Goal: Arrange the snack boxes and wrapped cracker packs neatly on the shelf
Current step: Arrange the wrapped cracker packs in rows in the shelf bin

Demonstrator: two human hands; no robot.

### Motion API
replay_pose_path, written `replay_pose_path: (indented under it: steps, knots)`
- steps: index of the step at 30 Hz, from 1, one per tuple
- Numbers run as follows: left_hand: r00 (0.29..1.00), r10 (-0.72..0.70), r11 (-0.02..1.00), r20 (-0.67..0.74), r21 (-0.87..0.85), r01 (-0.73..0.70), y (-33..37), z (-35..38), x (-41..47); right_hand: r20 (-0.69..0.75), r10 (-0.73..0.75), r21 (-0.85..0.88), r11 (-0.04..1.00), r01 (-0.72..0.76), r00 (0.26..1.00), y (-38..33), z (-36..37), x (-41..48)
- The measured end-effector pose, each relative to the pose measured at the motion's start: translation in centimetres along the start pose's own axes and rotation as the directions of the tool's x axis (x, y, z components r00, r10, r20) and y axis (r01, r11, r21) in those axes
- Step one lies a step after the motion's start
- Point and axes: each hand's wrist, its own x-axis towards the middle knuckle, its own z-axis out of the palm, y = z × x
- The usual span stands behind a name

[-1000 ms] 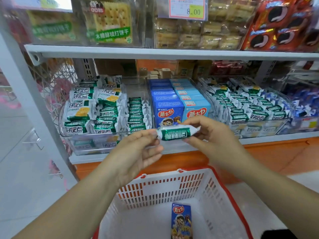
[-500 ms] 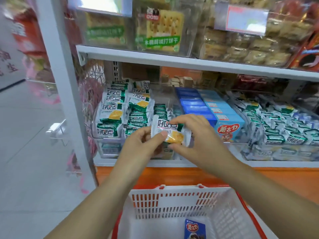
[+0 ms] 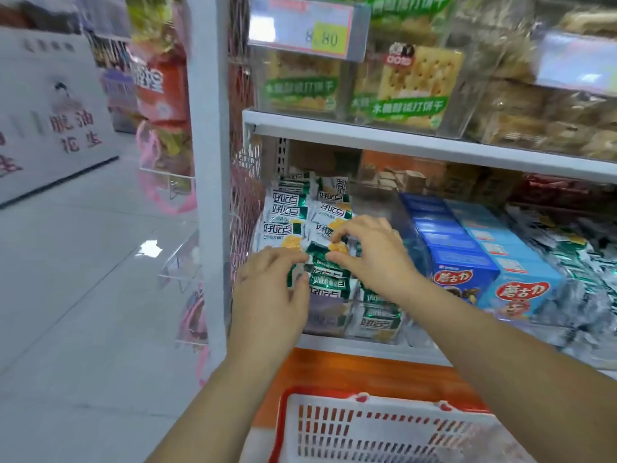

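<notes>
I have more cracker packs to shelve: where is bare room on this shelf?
Bare patch: back of the clear bin, behind the right hand, between the cracker packs and the blue boxes. Crowded: the bin's front at the left hand, and the heaped packs far right.

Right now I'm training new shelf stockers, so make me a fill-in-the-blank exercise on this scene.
The left hand and right hand hold one wrapped cracker pack, coloured white and ____.
The snack boxes beside it are ____.
The shopping basket below has a ____ rim.
Missing: green; blue; red.
</notes>
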Motion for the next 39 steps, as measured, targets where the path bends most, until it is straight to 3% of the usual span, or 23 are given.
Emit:
replay_pose_path:
  steps: [3, 8, 11, 16, 19, 21, 25, 28, 30, 34, 39]
  knots:
    - [0.998, 0.03, 0.99, 0.051, 0.136, -0.036, 0.2, 0.5, -0.1, 0.055, -0.044, -0.042, 0.998, 0.046, 0.998, 0.5, -1.4, -0.5]
    - [0.995, 0.061, 0.982, 0.073, 0.175, -0.073, 2.6, 0.4, 0.1, 0.052, -0.007, 0.032, 0.999, 0.005, 0.999, 3.9, -5.1, -5.0]
    - [0.957, 0.161, 0.965, 0.242, 0.163, -0.204, 4.4, 0.8, -1.0, 0.084, 0.05, 0.03, 0.998, -0.053, 0.995, 7.2, -6.4, -9.2]
    - [0.823, 0.256, 0.919, 0.508, 0.137, -0.371, 6.9, 2.2, -2.4, 0.209, 0.085, -0.06, 0.995, -0.074, 0.974, 11.3, -7.1, -15.4]
    - [0.802, 0.217, 0.94, 0.557, 0.104, -0.326, 8.4, 2.5, -1.9, 0.271, 0.039, -0.112, 0.994, -0.008, 0.962, 12.8, -7.5, -16.8]
    - [0.749, 0.18, 0.947, 0.638, 0.093, -0.307, 9.4, 2.9, -0.8, 0.299, 0.024, -0.091, 0.996, 0.003, 0.954, 13.3, -7.8, -16.6]
    - [0.539, -0.05, 0.961, 0.841, 0.187, -0.203, 11.2, 4.2, 3.0, 0.307, 0.012, -0.094, 0.995, 0.017, 0.952, 13.8, -8.1, -15.8]
    - [0.4, -0.192, 0.896, 0.896, 0.326, -0.301, 11.4, 6.1, 5.0, 0.309, -0.017, -0.092, 0.995, 0.048, 0.951, 13.9, -7.8, -16.0]
    - [0.347, -0.222, 0.864, 0.911, 0.349, -0.363, 11.2, 7.4, 5.4, 0.318, -0.012, -0.092, 0.995, 0.043, 0.948, 13.9, -7.8, -16.1]
    - [0.299, -0.251, 0.874, 0.921, 0.349, -0.338, 10.9, 8.2, 5.1, 0.311, -0.009, -0.099, 0.994, 0.042, 0.95, 13.7, -7.6, -16.2]
    - [0.335, -0.201, 0.888, 0.92, 0.316, -0.335, 10.5, 8.3, 4.9, 0.297, -0.008, -0.079, 0.996, 0.033, 0.955, 13.6, -7.4, -16.3]
